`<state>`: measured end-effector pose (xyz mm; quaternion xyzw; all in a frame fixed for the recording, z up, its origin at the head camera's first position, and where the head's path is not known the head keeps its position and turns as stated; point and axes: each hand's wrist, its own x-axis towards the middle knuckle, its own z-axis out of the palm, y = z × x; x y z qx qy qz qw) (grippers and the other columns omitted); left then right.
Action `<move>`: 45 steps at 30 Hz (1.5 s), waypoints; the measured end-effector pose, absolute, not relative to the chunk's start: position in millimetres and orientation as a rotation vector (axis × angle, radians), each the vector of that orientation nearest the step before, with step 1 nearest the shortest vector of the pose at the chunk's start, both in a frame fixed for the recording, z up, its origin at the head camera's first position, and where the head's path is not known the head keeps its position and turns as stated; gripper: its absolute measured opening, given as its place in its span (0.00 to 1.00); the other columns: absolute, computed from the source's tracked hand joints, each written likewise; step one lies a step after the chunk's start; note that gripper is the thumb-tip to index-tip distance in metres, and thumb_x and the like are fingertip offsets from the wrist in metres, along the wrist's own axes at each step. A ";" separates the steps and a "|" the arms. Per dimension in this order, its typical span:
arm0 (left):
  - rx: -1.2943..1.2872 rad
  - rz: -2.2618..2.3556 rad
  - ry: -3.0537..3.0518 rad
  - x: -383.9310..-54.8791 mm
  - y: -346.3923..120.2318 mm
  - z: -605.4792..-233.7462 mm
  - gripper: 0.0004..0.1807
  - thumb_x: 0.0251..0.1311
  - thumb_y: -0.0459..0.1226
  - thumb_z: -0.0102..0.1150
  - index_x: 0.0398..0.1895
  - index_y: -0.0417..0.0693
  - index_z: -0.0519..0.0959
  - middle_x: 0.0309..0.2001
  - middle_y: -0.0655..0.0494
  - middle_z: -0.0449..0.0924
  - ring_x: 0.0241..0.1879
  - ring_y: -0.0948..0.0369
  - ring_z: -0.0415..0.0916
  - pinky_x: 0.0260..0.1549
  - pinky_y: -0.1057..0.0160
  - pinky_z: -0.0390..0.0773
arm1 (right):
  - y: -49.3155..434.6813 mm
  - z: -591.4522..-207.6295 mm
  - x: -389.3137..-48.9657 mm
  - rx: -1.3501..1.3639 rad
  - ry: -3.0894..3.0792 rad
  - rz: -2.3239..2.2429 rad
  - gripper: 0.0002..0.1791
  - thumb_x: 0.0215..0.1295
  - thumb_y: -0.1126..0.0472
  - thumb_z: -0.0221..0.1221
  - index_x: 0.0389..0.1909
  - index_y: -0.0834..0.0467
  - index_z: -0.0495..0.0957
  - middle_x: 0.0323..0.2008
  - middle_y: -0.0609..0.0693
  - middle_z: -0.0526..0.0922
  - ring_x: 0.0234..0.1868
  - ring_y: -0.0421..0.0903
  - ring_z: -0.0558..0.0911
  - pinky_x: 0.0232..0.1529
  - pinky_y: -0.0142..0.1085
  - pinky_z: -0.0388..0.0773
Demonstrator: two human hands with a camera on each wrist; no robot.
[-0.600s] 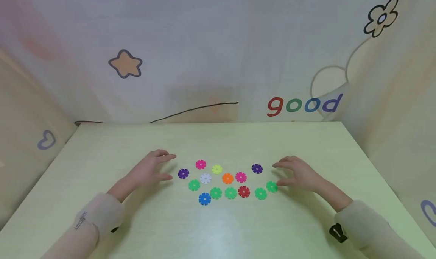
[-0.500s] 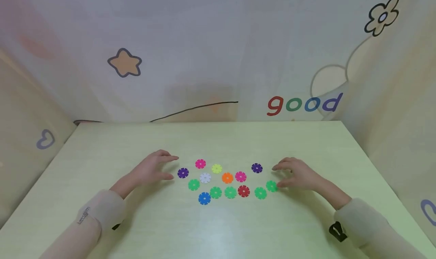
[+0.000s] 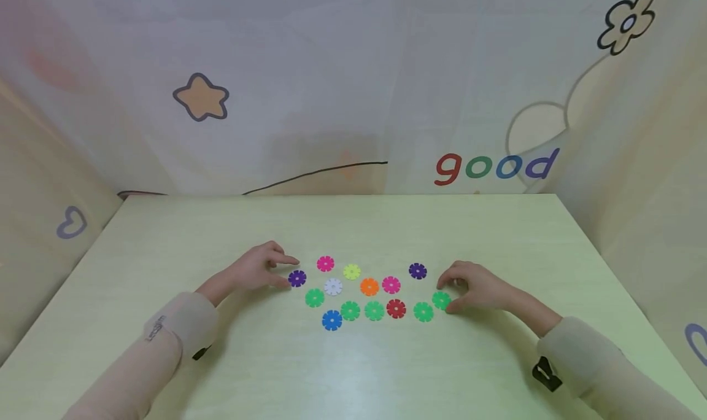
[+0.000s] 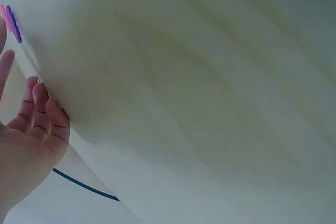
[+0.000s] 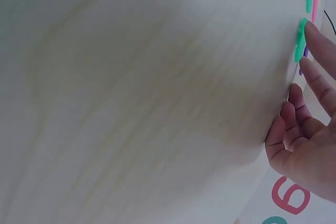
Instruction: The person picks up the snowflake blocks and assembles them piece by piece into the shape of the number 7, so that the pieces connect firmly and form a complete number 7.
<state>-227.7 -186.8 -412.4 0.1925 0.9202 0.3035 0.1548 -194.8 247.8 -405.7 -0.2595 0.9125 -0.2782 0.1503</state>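
In the head view, several flat, notched plastic snowflake discs lie on the table. My left hand [image 3: 258, 269] is at the left end of the group, index finger extended past a purple disc [image 3: 297, 278] and thumb tip right at its lower left edge. My right hand [image 3: 479, 286] is at the right end, thumb and bent index finger either side of a green disc [image 3: 441, 300] lying flat. The right wrist view has that green disc [image 5: 301, 40] edge-on beside the thumb and index fingertips. In the left wrist view, the purple disc [image 4: 14, 24] stands off the fingertips.
Between the hands lie a blue disc [image 3: 332, 320], a white disc [image 3: 333, 287], an orange disc [image 3: 369, 287], a red disc [image 3: 396, 309] and another purple disc [image 3: 417, 271], among others. A printed curtain [image 3: 331, 70] hangs behind the pale wooden table [image 3: 342, 377].
My left hand has moved right, its thumb now at the purple disc. My right hand has lowered slightly, its index finger bending in toward the green disc. The discs keep their layout.
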 end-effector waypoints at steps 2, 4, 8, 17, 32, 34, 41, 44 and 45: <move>0.522 0.869 2.636 -228.2 -185.1 -413.0 0.23 0.45 0.40 0.70 0.48 0.52 0.80 0.41 0.53 0.68 0.42 0.55 0.64 0.38 0.61 0.69 | 247.0 -405.6 -195.5 -0.748 2.623 -0.787 0.17 0.45 0.55 0.70 0.37 0.53 0.79 0.37 0.45 0.75 0.39 0.46 0.69 0.43 0.41 0.69; 0.501 0.859 2.642 -228.6 -183.2 -413.9 0.21 0.45 0.41 0.70 0.46 0.53 0.82 0.41 0.53 0.68 0.42 0.55 0.64 0.38 0.61 0.69 | 246.4 -406.1 -195.8 -0.760 2.633 -0.774 0.16 0.45 0.56 0.70 0.36 0.53 0.79 0.37 0.44 0.75 0.40 0.46 0.70 0.44 0.42 0.68; 0.485 0.837 2.665 -228.1 -179.4 -414.5 0.17 0.45 0.41 0.70 0.42 0.54 0.83 0.40 0.54 0.68 0.42 0.56 0.64 0.38 0.61 0.69 | 245.1 -407.7 -195.5 -0.766 2.643 -0.757 0.14 0.44 0.58 0.70 0.34 0.52 0.78 0.36 0.44 0.74 0.40 0.45 0.69 0.44 0.42 0.68; 0.542 0.855 2.647 -226.5 -173.7 -411.1 0.14 0.44 0.35 0.70 0.36 0.47 0.79 0.34 0.57 0.73 0.37 0.58 0.68 0.40 0.61 0.72 | 241.1 -406.0 -194.5 -0.692 2.621 -0.799 0.15 0.43 0.64 0.70 0.29 0.56 0.73 0.28 0.45 0.72 0.34 0.45 0.69 0.37 0.38 0.71; 0.598 0.982 2.573 -224.1 -174.7 -407.2 0.11 0.52 0.30 0.62 0.41 0.44 0.82 0.28 0.58 0.77 0.28 0.59 0.69 0.28 0.65 0.73 | 242.7 -400.5 -190.9 -0.593 2.484 -1.009 0.10 0.50 0.66 0.66 0.28 0.61 0.73 0.19 0.46 0.68 0.22 0.43 0.68 0.23 0.30 0.67; 0.599 1.024 2.573 -221.8 -174.7 -405.3 0.11 0.53 0.30 0.62 0.41 0.42 0.81 0.29 0.57 0.77 0.28 0.59 0.69 0.28 0.64 0.73 | 241.4 -398.6 -189.7 -0.579 2.470 -1.041 0.10 0.51 0.65 0.65 0.29 0.61 0.73 0.18 0.46 0.68 0.21 0.42 0.68 0.22 0.30 0.66; 0.567 1.192 2.579 -209.7 -170.8 -398.0 0.12 0.56 0.32 0.60 0.44 0.39 0.80 0.31 0.55 0.78 0.29 0.59 0.71 0.30 0.64 0.75 | 235.5 -385.4 -185.8 -0.567 2.504 -1.115 0.12 0.53 0.62 0.65 0.34 0.62 0.74 0.17 0.47 0.71 0.22 0.43 0.69 0.25 0.32 0.66; 0.571 1.289 2.562 -204.5 -169.8 -393.6 0.13 0.57 0.32 0.58 0.46 0.36 0.79 0.34 0.52 0.80 0.30 0.56 0.74 0.31 0.61 0.77 | 232.5 -379.6 -185.2 -0.582 2.493 -1.166 0.11 0.54 0.63 0.64 0.35 0.63 0.74 0.19 0.52 0.76 0.23 0.46 0.72 0.26 0.32 0.70; 0.565 1.328 2.549 -202.9 -169.4 -392.1 0.13 0.58 0.32 0.57 0.46 0.36 0.78 0.35 0.50 0.81 0.31 0.54 0.75 0.31 0.60 0.78 | 231.2 -377.7 -184.9 -0.582 2.493 -1.180 0.11 0.54 0.64 0.63 0.36 0.63 0.74 0.20 0.53 0.78 0.24 0.46 0.74 0.27 0.32 0.71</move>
